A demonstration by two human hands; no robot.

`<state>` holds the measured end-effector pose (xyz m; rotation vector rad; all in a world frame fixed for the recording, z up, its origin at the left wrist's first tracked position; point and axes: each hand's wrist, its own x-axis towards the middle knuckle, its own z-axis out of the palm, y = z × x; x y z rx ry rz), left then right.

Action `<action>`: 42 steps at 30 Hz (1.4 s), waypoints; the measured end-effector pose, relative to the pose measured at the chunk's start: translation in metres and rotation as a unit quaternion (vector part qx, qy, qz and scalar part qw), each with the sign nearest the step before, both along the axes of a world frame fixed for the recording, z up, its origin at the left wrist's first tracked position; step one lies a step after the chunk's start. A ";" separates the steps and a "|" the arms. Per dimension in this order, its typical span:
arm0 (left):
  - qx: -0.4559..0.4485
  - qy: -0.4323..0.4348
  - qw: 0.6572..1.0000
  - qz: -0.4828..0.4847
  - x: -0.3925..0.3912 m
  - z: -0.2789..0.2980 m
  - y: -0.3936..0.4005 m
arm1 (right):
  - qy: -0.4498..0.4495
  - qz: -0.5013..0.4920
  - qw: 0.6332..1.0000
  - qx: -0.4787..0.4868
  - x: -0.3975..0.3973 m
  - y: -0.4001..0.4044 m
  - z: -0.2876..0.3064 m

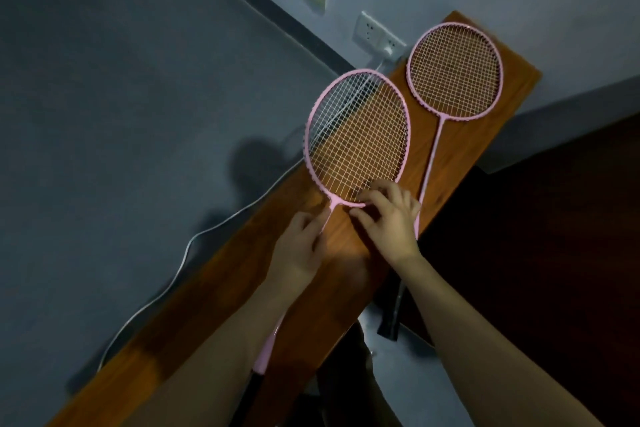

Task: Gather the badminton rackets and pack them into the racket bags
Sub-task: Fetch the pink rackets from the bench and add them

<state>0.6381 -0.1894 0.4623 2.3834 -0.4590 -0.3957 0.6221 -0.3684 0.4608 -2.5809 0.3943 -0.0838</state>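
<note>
Two pink badminton rackets lie on a narrow wooden bench [214, 288]. The nearer racket [356, 135] overhangs the bench's left edge with its head. My left hand [301, 243] pinches its thin shaft just below the head. My right hand [388, 215] has its fingers on the lower rim and strings of the same head. The farther racket [455, 69] rests flat at the bench's far end, its shaft running down behind my right hand. No racket bag is in view.
A white cable [166, 288] trails over the grey floor left of the bench, from wall sockets [377, 38]. A dark surface [536, 253] lies to the right. A black strap-like object [391, 322] hangs by the bench's right edge.
</note>
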 end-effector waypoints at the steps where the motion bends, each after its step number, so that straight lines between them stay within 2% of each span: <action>1: -0.013 -0.005 1.000 0.004 0.003 0.007 -0.005 | -0.008 -0.015 1.000 0.013 0.000 -0.005 0.006; 4: -0.058 -0.043 0.997 -0.020 0.015 0.020 -0.027 | -0.041 -0.067 0.996 0.036 -0.004 -0.019 0.021; 7: -0.129 -0.020 0.991 0.004 0.022 0.029 -0.063 | -0.048 -0.152 0.985 0.069 -0.011 -0.036 0.028; 11: -0.106 0.000 0.994 0.012 0.046 0.030 -0.076 | 0.056 -0.278 0.956 0.071 -0.015 -0.058 0.020; 14: -0.112 0.010 0.993 0.025 0.059 0.039 -0.088 | 0.129 -0.275 0.949 0.085 -0.012 -0.057 0.011; 17: -0.097 0.008 0.995 0.014 0.066 0.047 -0.097 | 0.152 -0.258 0.951 0.077 -0.008 -0.054 0.004; 22: -0.099 0.001 0.995 0.022 0.069 0.065 -0.092 | 0.091 -0.267 0.956 0.076 -0.012 -0.053 0.018; 26: -0.100 0.019 0.993 0.054 0.063 0.082 -0.083 | 0.047 -0.287 0.954 0.069 -0.019 -0.044 0.047; 29: -0.113 0.007 0.993 0.041 0.053 0.107 -0.074 | 0.015 -0.286 0.954 0.089 -0.028 -0.034 0.074; 34: -0.166 -0.033 0.983 0.065 0.022 0.165 -0.044 | -0.073 -0.286 0.950 0.102 -0.058 -0.007 0.138; 38: -0.168 -0.094 0.980 0.052 -0.012 0.225 -0.020 | -0.136 -0.259 0.952 0.093 -0.098 0.023 0.199; 42: -0.257 -0.115 0.959 0.041 -0.057 0.284 0.003 | -0.174 -0.240 0.950 0.097 -0.148 0.050 0.262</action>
